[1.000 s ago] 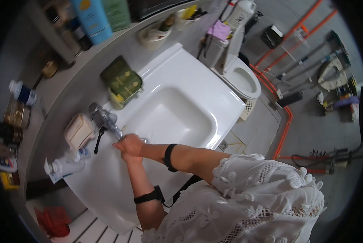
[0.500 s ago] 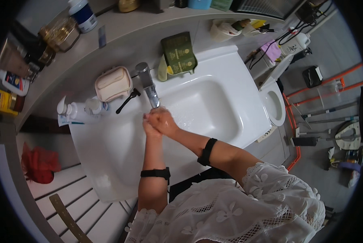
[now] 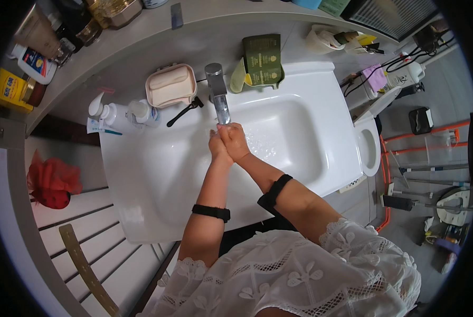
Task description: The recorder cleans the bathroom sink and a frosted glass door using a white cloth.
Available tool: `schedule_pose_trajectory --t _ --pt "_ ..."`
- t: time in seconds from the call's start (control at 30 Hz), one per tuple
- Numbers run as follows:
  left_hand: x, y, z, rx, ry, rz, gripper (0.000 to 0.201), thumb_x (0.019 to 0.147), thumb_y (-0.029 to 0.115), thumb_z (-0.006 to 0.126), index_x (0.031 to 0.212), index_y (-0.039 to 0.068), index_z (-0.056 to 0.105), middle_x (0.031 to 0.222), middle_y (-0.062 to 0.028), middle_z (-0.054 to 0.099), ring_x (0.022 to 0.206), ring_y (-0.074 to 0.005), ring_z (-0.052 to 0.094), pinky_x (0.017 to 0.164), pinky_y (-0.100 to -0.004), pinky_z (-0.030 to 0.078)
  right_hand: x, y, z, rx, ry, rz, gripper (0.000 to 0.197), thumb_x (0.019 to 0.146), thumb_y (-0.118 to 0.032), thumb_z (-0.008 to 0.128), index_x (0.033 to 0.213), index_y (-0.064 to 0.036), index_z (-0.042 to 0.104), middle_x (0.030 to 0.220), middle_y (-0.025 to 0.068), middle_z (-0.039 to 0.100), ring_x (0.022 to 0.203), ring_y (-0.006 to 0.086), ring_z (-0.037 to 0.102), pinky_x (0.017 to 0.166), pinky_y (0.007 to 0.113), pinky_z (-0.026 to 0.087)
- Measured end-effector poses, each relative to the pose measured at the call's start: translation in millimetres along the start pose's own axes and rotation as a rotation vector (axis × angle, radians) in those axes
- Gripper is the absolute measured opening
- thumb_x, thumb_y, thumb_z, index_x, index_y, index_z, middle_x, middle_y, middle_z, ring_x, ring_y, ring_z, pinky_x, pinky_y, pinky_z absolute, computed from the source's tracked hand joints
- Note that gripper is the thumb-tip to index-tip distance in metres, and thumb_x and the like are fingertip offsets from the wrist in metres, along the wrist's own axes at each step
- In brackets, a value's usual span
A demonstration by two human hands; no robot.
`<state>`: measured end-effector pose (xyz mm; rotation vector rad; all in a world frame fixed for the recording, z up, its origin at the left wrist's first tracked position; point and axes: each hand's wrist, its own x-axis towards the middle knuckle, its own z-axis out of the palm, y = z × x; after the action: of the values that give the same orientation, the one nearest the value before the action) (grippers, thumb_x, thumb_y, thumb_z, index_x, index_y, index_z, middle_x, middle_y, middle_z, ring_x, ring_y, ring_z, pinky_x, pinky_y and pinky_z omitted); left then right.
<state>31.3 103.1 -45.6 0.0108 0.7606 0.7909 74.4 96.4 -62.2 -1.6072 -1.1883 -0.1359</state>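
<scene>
**Two Hands Together at the Faucet**

In the head view, my left hand point(image 3: 218, 148) and right hand point(image 3: 236, 141) meet near the middle of the frame, just below the spout of the chrome faucet point(image 3: 217, 87). The right lies partly over the left, palms turned inward, fingers loosely curled. I cannot tell how far either is open inside, or whether anything is between them; nothing shows in their grasp. Both are over the white washbasin point(image 3: 300, 132), which fills the centre, with water droplets point(image 3: 263, 147) in its bowl to the right of my hands.

Each forearm wears a black strap point(image 3: 211, 212). Left of the faucet lies a black razor point(image 3: 185, 112), beside a beige soap dish point(image 3: 150, 89) with pale contents; farther left stands a white pump bottle point(image 3: 119, 117). A green pouch point(image 3: 264, 55) leans against the wall, right of the faucet. A red mesh bundle point(image 3: 54, 177) is at the left edge, and the toilet point(image 3: 376, 145) at the right.
</scene>
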Motion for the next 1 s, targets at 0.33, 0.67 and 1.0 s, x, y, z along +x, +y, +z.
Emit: schedule_pose_trajectory --t 0.33,0.67,1.0 --pt "-15.5 23.9 -14.8 0.228 -0.120 -0.153 0.049 0.088 0.057 0.039 0.094 0.010 0.054 0.071 -0.0050 0.056 0.060 -0.0150 0.053 0.046 -0.0256 0.043 48.8 7.9 -50.6 0.585 -0.188 0.653 0.015 0.077 -0.003 0.054 0.092 -0.0016 0.056 0.094 0.0102 0.057 0.087 0.0167 0.052 0.078 0.029 0.042" --pt "-57.8 38.3 -7.8 0.031 -0.129 -0.145 0.035 0.089 0.036 0.052 0.113 0.010 0.050 0.106 -0.0098 0.055 0.098 -0.0261 0.055 0.085 -0.0399 0.048 98.3 -69.9 -76.7 0.006 -0.499 -0.399 0.036 0.086 -0.014 0.051 0.121 -0.0013 0.051 0.131 0.0112 0.047 0.127 0.0321 0.035 0.106 0.046 0.022" --pt "-105.9 43.8 -10.9 0.349 -0.325 -0.295 0.037 0.080 0.002 0.061 0.115 -0.001 0.048 0.112 -0.0123 0.054 0.103 -0.0245 0.055 0.085 -0.0318 0.050 16.2 -38.0 -102.6 0.878 -0.874 0.901 0.049 0.089 -0.037 0.054 0.123 -0.0031 0.048 0.121 0.0105 0.052 0.115 0.0184 0.046 0.097 0.031 0.035"
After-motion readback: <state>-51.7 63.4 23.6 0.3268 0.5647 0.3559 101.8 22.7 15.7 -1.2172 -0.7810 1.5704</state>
